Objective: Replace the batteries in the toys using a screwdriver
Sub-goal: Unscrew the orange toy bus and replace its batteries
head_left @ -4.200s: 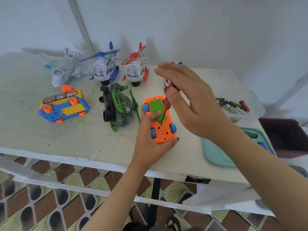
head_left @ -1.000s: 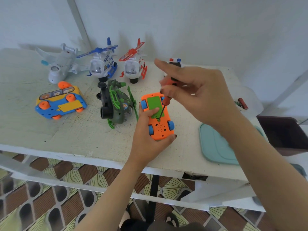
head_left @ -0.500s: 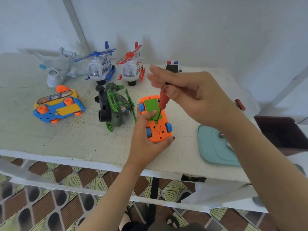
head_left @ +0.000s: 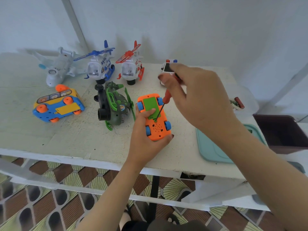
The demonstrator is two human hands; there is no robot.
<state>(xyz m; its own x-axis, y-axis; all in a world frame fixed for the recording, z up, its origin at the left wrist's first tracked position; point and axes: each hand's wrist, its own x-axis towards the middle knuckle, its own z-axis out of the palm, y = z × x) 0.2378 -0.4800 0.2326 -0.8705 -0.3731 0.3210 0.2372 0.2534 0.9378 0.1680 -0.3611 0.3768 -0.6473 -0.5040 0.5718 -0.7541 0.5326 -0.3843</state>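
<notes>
Screwdriver [head_left: 166,97] tip meets orange car [head_left: 158,130] held near the table [head_left: 66,140] edge.

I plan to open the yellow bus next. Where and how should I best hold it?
Probably across its two long sides, coming from above: the bus lies underside up, wheels in the air, so both sides are free and the grip misses the yellow cover.

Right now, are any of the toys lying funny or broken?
Nothing looks broken. The yellow-and-blue bus lies tipped over, wheels showing, and the green helicopter lies on its side beside it. The orange car is belly-up in the left hand, while the right hand holds the screwdriver to it.
</notes>
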